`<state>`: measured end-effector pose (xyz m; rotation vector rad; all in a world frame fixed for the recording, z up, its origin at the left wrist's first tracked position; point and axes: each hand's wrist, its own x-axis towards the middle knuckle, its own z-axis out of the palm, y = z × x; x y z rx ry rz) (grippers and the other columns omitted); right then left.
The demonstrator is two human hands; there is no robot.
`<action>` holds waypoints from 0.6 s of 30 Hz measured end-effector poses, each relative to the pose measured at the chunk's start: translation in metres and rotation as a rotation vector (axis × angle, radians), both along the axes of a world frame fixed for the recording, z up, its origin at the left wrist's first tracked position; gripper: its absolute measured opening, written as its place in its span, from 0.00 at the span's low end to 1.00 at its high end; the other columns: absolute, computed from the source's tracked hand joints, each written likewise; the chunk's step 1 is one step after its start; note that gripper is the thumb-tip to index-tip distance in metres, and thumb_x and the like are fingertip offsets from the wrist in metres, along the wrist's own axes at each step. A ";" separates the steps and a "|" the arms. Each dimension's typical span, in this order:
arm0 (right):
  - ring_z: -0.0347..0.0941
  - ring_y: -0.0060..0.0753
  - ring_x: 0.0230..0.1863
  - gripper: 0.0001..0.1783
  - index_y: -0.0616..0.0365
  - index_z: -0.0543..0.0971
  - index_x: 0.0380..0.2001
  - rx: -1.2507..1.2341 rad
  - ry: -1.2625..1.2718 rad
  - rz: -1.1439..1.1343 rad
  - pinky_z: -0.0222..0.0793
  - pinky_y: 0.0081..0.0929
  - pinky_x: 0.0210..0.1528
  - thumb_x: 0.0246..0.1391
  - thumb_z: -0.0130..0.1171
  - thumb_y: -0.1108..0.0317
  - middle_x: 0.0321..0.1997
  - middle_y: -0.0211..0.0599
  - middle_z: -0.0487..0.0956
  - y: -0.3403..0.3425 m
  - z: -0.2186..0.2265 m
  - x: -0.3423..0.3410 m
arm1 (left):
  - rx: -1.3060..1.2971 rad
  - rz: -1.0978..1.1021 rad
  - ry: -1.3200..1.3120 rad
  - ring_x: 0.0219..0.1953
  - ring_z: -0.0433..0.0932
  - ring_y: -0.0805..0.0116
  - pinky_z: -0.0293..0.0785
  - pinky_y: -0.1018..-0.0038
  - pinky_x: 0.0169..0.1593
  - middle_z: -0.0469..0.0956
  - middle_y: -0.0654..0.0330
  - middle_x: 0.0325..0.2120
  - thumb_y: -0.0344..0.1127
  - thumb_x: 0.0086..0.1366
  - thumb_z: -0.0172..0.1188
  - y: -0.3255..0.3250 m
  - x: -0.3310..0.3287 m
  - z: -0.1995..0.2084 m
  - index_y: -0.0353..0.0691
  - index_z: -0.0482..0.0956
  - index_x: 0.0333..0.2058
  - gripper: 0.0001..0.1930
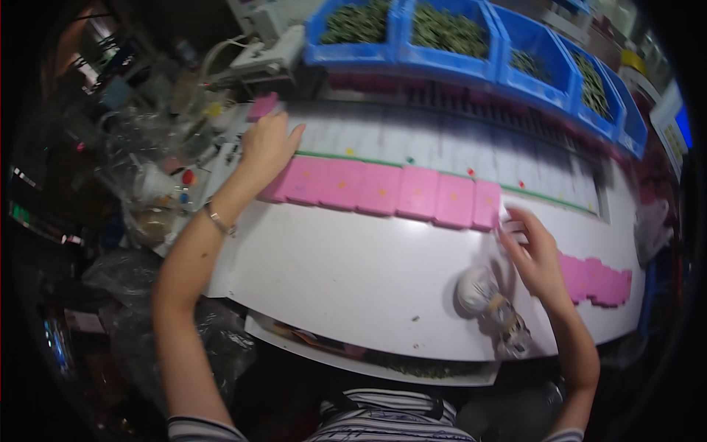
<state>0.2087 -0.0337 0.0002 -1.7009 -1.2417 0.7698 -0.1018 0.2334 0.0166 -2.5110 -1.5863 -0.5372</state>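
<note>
A row of pink, flat, square-cornered pieces, laid edge to edge, runs across the white table below a green strip. At the row's left end is my left hand, blurred, with its thumb held apart from the fingers. Just beyond its fingers lies a separate pink piece; whether they touch it I cannot tell. My right hand is at the row's right end, thumb and fingers closed round a small white piece that is too blurred to name.
Blue bins with dark green bits stand along the back. A white ball-shaped thing and small bottles are near my right forearm. More pink pieces lie far right. Clear plastic bags crowd the left. An open drawer juts below the table.
</note>
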 end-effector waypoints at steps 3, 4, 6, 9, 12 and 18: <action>0.71 0.38 0.37 0.26 0.64 0.66 0.51 -0.073 -0.314 0.003 0.68 0.28 0.41 0.47 0.56 0.67 0.43 0.50 0.70 0.040 -0.015 0.009 | -0.338 0.030 0.258 0.41 0.72 0.44 0.72 0.60 0.41 0.73 0.40 0.37 0.52 0.58 0.53 -0.035 0.015 0.008 0.28 0.76 0.33 0.25; 0.71 0.38 0.37 0.26 0.64 0.66 0.51 -0.097 -0.315 -0.016 0.68 0.28 0.41 0.47 0.56 0.67 0.43 0.50 0.70 0.040 -0.011 0.008 | -0.269 0.025 0.294 0.41 0.72 0.43 0.73 0.60 0.41 0.73 0.40 0.37 0.54 0.58 0.52 -0.043 0.013 0.006 0.29 0.77 0.32 0.27; 0.71 0.42 0.37 0.27 0.65 0.66 0.50 -0.145 -0.304 -0.013 0.67 0.32 0.42 0.47 0.55 0.65 0.40 0.54 0.71 0.047 -0.006 0.008 | -0.197 0.047 0.360 0.42 0.72 0.42 0.72 0.58 0.42 0.73 0.39 0.38 0.56 0.59 0.49 -0.052 0.010 0.002 0.29 0.78 0.31 0.29; 0.72 0.45 0.37 0.25 0.67 0.68 0.48 -0.183 -0.311 0.033 0.66 0.34 0.43 0.47 0.54 0.66 0.37 0.55 0.72 0.047 -0.001 0.002 | -0.251 0.051 0.327 0.43 0.71 0.42 0.71 0.58 0.43 0.71 0.36 0.38 0.56 0.59 0.49 -0.049 0.004 -0.007 0.27 0.78 0.29 0.30; 0.71 0.48 0.39 0.23 0.70 0.69 0.45 -0.213 -0.349 0.086 0.66 0.35 0.43 0.46 0.52 0.67 0.36 0.55 0.73 0.042 0.005 -0.009 | -0.424 -0.045 0.257 0.42 0.72 0.41 0.70 0.59 0.44 0.70 0.34 0.38 0.55 0.60 0.49 -0.045 -0.004 -0.003 0.25 0.77 0.31 0.30; 0.71 0.51 0.39 0.20 0.68 0.68 0.43 -0.263 -0.485 0.117 0.66 0.38 0.43 0.47 0.52 0.67 0.38 0.56 0.72 0.006 0.012 -0.027 | -0.420 -0.104 0.200 0.37 0.73 0.40 0.70 0.60 0.44 0.68 0.34 0.37 0.50 0.60 0.50 -0.092 -0.030 0.004 0.23 0.72 0.36 0.27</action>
